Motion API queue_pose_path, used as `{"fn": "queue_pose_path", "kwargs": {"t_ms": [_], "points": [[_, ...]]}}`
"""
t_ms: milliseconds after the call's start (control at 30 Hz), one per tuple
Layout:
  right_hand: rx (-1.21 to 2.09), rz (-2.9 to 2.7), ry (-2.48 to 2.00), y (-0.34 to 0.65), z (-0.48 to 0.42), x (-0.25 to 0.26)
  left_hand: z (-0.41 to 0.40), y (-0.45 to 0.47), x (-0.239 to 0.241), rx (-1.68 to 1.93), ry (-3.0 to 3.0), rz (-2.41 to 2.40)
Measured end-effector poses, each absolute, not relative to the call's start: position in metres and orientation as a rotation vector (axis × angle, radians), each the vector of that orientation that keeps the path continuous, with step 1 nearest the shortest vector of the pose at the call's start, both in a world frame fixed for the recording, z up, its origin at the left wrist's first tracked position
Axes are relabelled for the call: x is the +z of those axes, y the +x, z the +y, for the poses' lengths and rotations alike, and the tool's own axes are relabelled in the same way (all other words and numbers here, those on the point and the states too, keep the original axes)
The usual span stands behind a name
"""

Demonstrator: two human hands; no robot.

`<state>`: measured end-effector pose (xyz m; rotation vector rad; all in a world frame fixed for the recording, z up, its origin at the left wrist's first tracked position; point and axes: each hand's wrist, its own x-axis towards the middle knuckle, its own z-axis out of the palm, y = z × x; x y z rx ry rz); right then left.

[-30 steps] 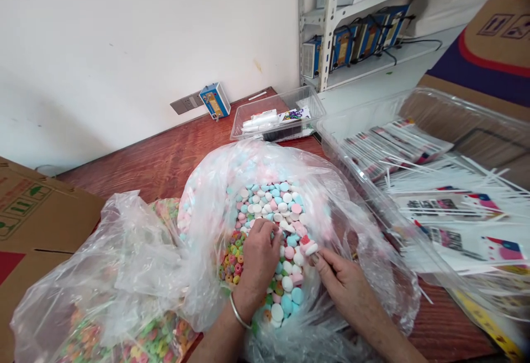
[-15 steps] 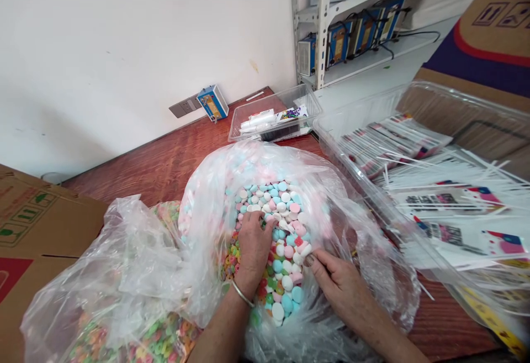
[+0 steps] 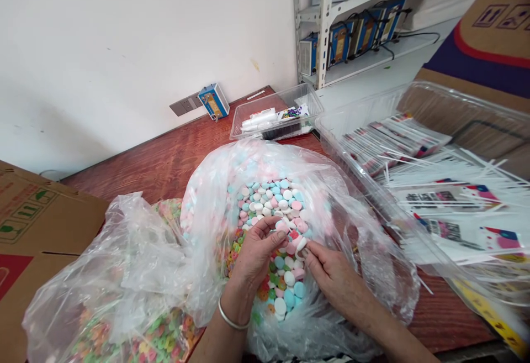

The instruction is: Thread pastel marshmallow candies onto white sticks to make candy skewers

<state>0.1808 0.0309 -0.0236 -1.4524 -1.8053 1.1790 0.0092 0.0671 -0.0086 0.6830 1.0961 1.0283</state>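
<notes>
A large clear plastic bag (image 3: 202, 203) lies open, full of pastel pink, blue and white marshmallows (image 3: 265, 194). Colourful gummy rings (image 3: 235, 250) show through its left side and among the lower pieces. Over the opening, my left hand (image 3: 259, 250) pinches a pale marshmallow (image 3: 283, 226) between thumb and fingers. My right hand (image 3: 333, 269) grips a white marshmallow (image 3: 301, 244) by its edge. Between the hands, a red gummy (image 3: 295, 235) and a pink piece sit against that white one. Whether a stick joins them I cannot tell.
On the left lie a second bag of gummy rings (image 3: 165, 335) and a cardboard box (image 3: 49, 208). A clear tub (image 3: 356, 169) of white sticks and printed wrappers stands right. Behind are a small tray (image 3: 236, 125), a blue device (image 3: 213, 101) and a metal shelf (image 3: 325, 31).
My left hand has come up out of the marshmallows and moved right, towards my right hand, with a pale marshmallow in its fingers. My right hand keeps its hold nearly in place.
</notes>
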Motion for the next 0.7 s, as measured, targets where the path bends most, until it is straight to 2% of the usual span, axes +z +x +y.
{"fn": "queue_pose_path", "kwargs": {"t_ms": [200,367,700], "points": [[1.189,-1.801,-1.453,0.181,0.026,-0.02,0.066,0.009,-0.013,1.071,0.654,1.164],[1.336,-1.723,-1.409,0.181,0.017,-0.011,0.068,0.011,-0.019,1.147,0.716,1.243],[1.416,-1.652,-1.42,0.18,0.02,-0.011,0.066,0.012,-0.016,1.101,0.826,1.28]]}}
